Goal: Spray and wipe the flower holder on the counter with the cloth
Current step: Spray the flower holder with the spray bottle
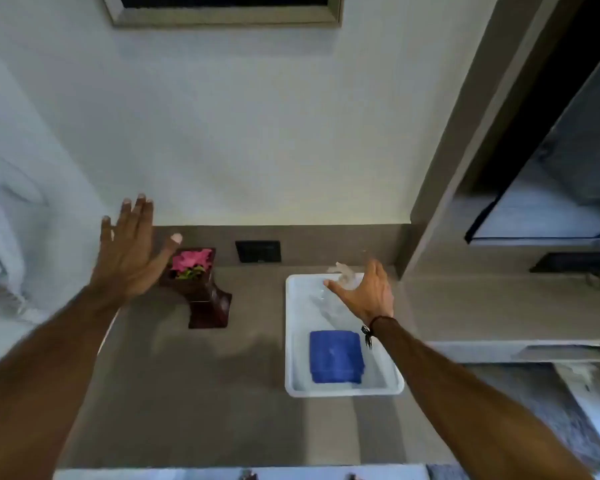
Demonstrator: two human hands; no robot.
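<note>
Dim bluish light, soft overall blur, wide-angle bending at edges

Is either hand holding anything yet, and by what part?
No. The left hand is open above the flower holder; the right hand is open, reaching toward the clear spray bottle.

I can read no writing anywhere in front of me: no label, brand, number or sign shows on anything on the worktop (194, 393), on the wall behind it, or on the shelves to my right
</note>
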